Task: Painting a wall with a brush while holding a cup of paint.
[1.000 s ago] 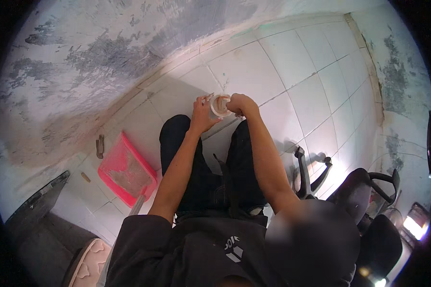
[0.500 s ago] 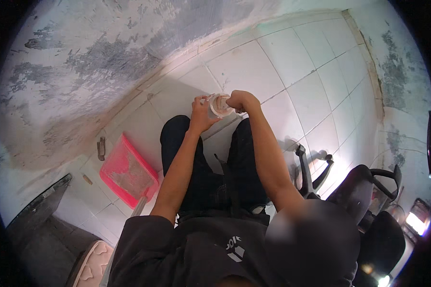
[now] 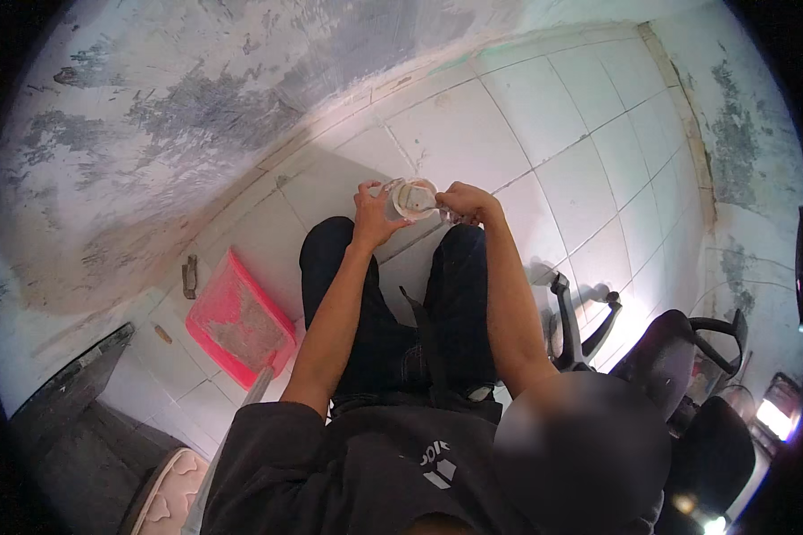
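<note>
In front of my knees, my left hand is wrapped round the side of a small round tub with pale, whitish stuff inside. My right hand is closed on a tool with a clear, shiny handle. The tool's pale front end reaches over the tub's mouth; its exact kind is too small to tell. White smears show on the fingers of my left hand.
A pink dustpan with grey dust lies at my left. Ahead runs a patchy, scraped wall above white floor tiles. To my right stands a black wheeled chair base. A mattress edge shows at lower left.
My right hand has moved right and slightly down, away from the tub's mouth, so the clear handle now shows. My left hand and the tub have barely moved.
</note>
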The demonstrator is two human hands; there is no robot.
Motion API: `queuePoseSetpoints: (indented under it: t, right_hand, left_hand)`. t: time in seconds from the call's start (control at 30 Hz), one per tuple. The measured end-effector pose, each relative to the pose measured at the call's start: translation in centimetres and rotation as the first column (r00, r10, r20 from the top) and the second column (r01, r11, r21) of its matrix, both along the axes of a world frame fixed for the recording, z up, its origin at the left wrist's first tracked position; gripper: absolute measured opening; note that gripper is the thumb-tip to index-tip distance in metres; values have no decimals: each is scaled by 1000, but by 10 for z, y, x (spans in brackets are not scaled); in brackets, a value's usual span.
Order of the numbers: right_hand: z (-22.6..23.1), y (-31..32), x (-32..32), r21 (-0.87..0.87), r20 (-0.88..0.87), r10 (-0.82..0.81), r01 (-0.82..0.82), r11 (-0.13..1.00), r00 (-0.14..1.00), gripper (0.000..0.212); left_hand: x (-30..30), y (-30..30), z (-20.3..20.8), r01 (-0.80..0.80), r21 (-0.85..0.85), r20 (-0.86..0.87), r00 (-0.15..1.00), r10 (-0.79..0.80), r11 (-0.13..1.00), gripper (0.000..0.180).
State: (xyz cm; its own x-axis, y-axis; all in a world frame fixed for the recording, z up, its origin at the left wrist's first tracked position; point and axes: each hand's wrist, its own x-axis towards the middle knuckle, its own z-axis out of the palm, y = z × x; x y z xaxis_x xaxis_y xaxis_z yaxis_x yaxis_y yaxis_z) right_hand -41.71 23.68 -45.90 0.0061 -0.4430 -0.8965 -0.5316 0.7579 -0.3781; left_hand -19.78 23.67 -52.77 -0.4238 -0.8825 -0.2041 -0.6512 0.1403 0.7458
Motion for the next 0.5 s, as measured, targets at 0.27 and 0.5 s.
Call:
queuePoseSetpoints:
  t: [0.27,0.5]
  right_hand:
    - [-4,10,4,-49,99,-23,27,998,995,34]
    - [-4,39,-1,-333,-292,170,-267,904,941,34]
  left_hand:
    - [3,-1,0,15,-30,65,998,-13,999,90]
    - [-3,-2,4,28,-38,27,999,-27,999,95]
